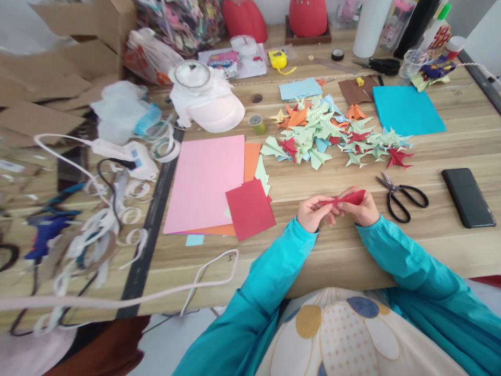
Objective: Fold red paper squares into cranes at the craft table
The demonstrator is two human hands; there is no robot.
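Both my hands pinch a folded piece of red paper [346, 199] just above the wooden table [336, 250]. My left hand [313, 213] grips its left end with closed fingers. My right hand [362, 209] holds the right part, fingers curled over it. A red paper square [249, 209] lies to the left of my hands, overlapping a pink sheet [205, 180] and an orange sheet [250, 159]. A heap of folded paper figures [332, 136] in green, red, orange and blue lies beyond my hands. Black scissors [403, 196] rest just right of my right hand.
A black phone [467, 197] lies at the right. A turquoise sheet [407, 109] sits at the back right. White cables, tape rolls and a blue glue gun [49, 230] clutter the left side. Cardboard, bags, jars and red objects line the back edge.
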